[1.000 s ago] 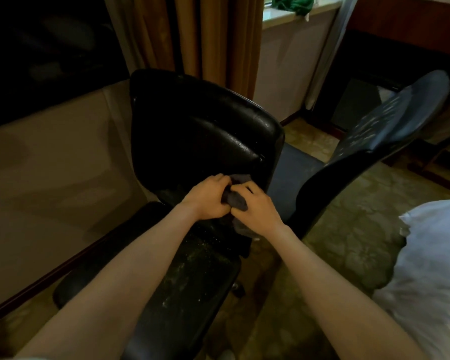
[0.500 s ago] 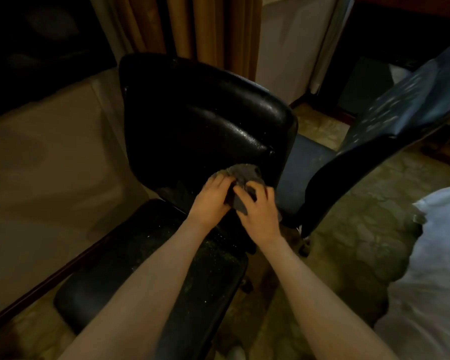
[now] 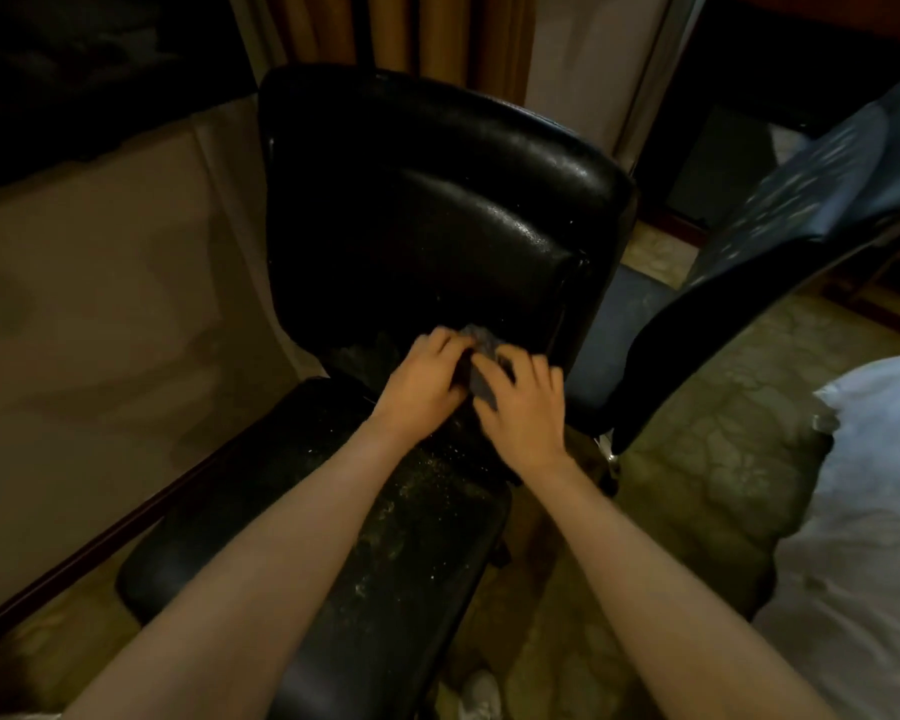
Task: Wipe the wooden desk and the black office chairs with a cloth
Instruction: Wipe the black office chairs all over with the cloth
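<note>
**A:** Finding: the cloth (image 3: 481, 345) lies bunched at the rear edge of the seat (image 3: 261, 517), against the foot of the backrest (image 3: 427, 215). The left grip (image 3: 424, 384) and right grip (image 3: 523, 413) both curl round it.

**B:** Noted. Specks (image 3: 427, 470) show across the seat, and we judge grit collects at that edge. We should spread the cloth flat, press along the rear edge, then draw forward in overlapping strokes.
</note>
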Motion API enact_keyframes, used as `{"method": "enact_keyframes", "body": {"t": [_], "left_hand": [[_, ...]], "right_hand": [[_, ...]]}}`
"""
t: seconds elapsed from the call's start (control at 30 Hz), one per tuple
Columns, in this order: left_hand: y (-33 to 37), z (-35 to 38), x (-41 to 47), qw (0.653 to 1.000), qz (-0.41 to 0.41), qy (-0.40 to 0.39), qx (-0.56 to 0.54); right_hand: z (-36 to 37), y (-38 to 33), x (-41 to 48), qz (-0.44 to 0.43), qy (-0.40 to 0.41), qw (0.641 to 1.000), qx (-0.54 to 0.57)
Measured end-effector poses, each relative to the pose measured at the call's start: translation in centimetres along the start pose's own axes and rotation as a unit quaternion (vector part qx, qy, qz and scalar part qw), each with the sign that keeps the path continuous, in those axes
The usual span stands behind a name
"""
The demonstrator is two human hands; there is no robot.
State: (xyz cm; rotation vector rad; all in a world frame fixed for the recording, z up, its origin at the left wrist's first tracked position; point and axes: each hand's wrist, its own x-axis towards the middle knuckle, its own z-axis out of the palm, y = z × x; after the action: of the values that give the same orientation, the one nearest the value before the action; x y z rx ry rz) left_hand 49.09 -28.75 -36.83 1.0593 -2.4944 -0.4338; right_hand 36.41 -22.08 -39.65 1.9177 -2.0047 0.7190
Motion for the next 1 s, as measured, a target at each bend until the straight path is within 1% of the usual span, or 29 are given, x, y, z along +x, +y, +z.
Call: {"method": "enact_keyframes", "body": {"t": [0.07, 0.17, 0.2, 0.23, 0.27, 0.3, 0.37, 0.47, 0.53, 0.6, 0.63, 0.67, 0.73, 0.77, 0.83, 0.87, 0.9, 0.97, 1.0], "left_hand": [[0.6, -1.3, 2.2, 0.998, 0.005, 0.054, -0.032], [0.4, -2.2, 4.1, 0.989, 0.017, 0.134, -0.061], [0.1, -2.1, 4.3, 0.987, 0.025, 0.15, -0.052], [-0.2, -1.8, 4.5, 0.987, 0.037, 0.149, -0.037], [-0.6, -1.3, 4.6, 0.99, 0.047, 0.132, -0.024], [-1.1, -0.7, 4.7, 0.994, 0.047, 0.097, -0.017], [-2.0, 0.6, 4.8, 0.999, 0.022, 0.021, -0.009], [-3.0, 2.0, 4.5, 0.998, -0.025, -0.054, 0.009], [-3.7, 2.3, 3.8, 0.989, -0.074, -0.126, 0.025], [-4.6, 2.5, 2.9, 0.975, -0.109, -0.19, 0.04], [-5.0, 2.5, 2.4, 0.971, -0.122, -0.204, 0.036], [-5.3, 2.4, 2.1, 0.969, -0.132, -0.208, 0.025], [-5.7, 1.6, 1.7, 0.976, -0.128, -0.175, 0.011], [-5.6, 0.8, 1.8, 0.984, -0.111, -0.137, 0.012], [-5.4, -1.4, 2.7, 0.998, -0.063, -0.026, 0.015], [-5.2, -2.7, 3.5, 0.998, -0.044, 0.038, 0.012], [-4.9, -4.0, 4.6, 0.995, -0.032, 0.098, 0.006], [-4.3, -6.6, 7.1, 0.981, -0.029, 0.191, -0.005], [-4.1, -7.5, 8.3, 0.976, -0.033, 0.216, -0.006]], "right_hand": [[-0.8, 0.8, 2.8, -0.027, 0.074, 0.996, -0.035], [-1.0, 1.6, 5.7, -0.064, 0.134, 0.987, -0.054], [-0.7, 1.6, 6.2, -0.066, 0.147, 0.985, -0.056], [-0.4, 1.6, 6.4, -0.065, 0.151, 0.984, -0.063], [0.1, 1.6, 6.4, -0.064, 0.141, 0.985, -0.074], [0.7, 1.5, 5.9, -0.064, 0.119, 0.987, -0.086], [2.1, 1.3, 4.8, -0.06, 0.047, 0.993, -0.088], [3.5, 0.6, 3.8, -0.045, -0.06, 0.995, -0.067], [3.5, -0.2, 4.0, -0.058, -0.14, 0.985, -0.078], [3.4, -1.3, 4.0, -0.084, -0.243, 0.964, -0.062], [3.5, -1.6, 4.0, -0.088, -0.289, 0.952, -0.054], [3.4, -1.9, 4.1, -0.082, -0.307, 0.947, -0.037], [2.4, -2.3, 4.7, -0.085, -0.303, 0.949, -0.024], [1.7, -2.3, 5.3, -0.107, -0.276, 0.955, -0.025], [0.1, -2.1, 7.5, -0.151, -0.152, 0.976, -0.036], [-0.6, -1.9, 8.9, -0.167, -0.077, 0.982, -0.044], [-1.6, -1.8, 10.6, -0.173, -0.018, 0.984, -0.045], [-3.1, -1.9, 14.5, -0.193, 0.054, 0.978, -0.056], [-3.7, -2.0, 16.5, -0.196, 0.067, 0.976, -0.073]]}}
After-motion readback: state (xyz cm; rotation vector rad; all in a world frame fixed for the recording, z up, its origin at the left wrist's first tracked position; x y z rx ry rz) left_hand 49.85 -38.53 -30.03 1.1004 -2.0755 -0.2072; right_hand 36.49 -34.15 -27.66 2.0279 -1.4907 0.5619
